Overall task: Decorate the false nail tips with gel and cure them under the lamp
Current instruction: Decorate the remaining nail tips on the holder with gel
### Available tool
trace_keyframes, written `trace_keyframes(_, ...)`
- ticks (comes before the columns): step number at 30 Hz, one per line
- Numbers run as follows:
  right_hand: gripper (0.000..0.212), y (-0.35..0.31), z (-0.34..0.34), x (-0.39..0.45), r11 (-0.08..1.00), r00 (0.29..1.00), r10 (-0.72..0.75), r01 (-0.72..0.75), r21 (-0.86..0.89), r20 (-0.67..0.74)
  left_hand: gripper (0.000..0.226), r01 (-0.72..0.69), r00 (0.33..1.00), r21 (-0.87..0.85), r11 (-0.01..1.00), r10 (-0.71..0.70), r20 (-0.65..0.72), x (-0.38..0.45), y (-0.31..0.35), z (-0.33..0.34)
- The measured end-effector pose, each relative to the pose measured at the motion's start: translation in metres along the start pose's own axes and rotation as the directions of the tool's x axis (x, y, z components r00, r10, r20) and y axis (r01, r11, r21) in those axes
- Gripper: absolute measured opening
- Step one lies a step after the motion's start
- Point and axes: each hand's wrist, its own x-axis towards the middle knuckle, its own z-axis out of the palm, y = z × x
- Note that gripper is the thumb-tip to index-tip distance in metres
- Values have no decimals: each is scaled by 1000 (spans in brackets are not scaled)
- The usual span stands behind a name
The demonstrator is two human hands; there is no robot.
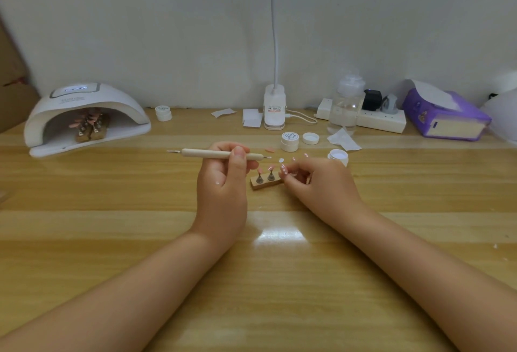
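Single head-worn wide-angle view, looking forward and down across the table (84,225) toward the wall (167,29) at frame top; both forearms enter from the lower corners, hands close at centre frame.

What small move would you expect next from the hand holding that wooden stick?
Probably the left hand swings the wooden dotting stick to the open white gel pot to load its tip: pink nail tips wait on the small wooden stand, steadied by the right hand.
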Motion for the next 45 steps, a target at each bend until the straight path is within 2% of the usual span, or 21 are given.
trace_keyframes(3,14,4,1,3,999,998,33,-33,-3,57,13,7,1000,6,1000,-7,1,0,0,0)
trace_keyframes(8,18,4,0,3,998,997,38,-35,-46,68,13,19,1000,13,1000,-19,13,1,-1,2)
trace_keyframes(14,17,2,0,2,997,999,19,-16,-74,29,13,27,1000,30,999,-28,7,0,0,2)
trace_keyframes(26,15,-3,-4,-4,996,997,81,-81,-24,-9,18,31,999,76,997,-32,3,0,2,1)
trace_keyframes(28,15,-3,-9,-4,997,995,72,-74,-30,-67,19,32,999,69,997,-33,2,0,3,1)
trace_keyframes(30,10,0,-18,0,999,982,34,-40,-31,-185,18,37,999,63,997,-38,0,1,3,1)
trace_keyframes(31,13,3,-24,3,999,968,3,-16,-50,-249,18,38,999,63,997,-38,3,1,3,1)
trace_keyframes(33,34,14,-36,11,995,947,-39,6,-102,-320,18,40,999,63,997,-40,7,1,2,0)
trace_keyframes(35,53,29,-46,18,990,955,32,-72,-124,-295,18,38,999,62,997,-39,8,1,2,-1)
trace_keyframes(38,67,53,-53,21,943,952,264,-288,-167,-153,16,30,999,56,998,-31,20,0,1,-1)
trace_keyframes(42,64,67,-54,20,881,918,396,-378,-285,5,12,34,999,44,998,-35,26,1,1,-1)
trace_keyframes(45,55,66,-49,21,863,911,411,-382,-330,22,15,34,999,61,998,-36,26,0,0,-1)
